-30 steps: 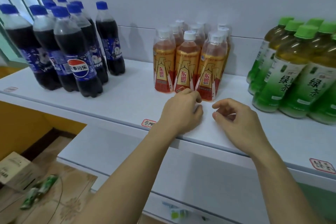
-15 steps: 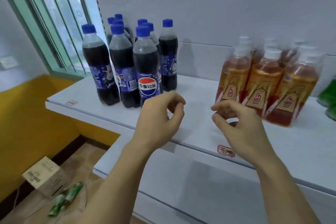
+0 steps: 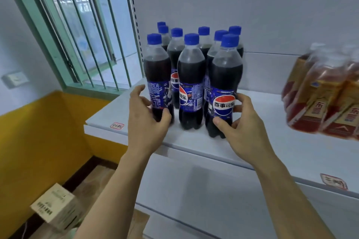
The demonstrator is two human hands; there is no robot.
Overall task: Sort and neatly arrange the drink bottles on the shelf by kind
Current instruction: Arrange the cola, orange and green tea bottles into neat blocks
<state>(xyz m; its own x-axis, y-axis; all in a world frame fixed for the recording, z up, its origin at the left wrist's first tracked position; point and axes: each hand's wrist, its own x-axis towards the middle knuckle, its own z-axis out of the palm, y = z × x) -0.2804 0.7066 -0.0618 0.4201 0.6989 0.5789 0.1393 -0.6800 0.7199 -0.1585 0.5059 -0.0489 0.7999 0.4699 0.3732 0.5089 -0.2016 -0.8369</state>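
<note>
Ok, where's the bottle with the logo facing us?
Head view: front right of the cola group, beside the middle front bottle, held low by the right hand.

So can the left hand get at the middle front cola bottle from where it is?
Probably yes. The left hand grips the front-left cola bottle, and the middle front cola bottle stands right beside it at the shelf edge, nothing in front; it must let go first.
</note>
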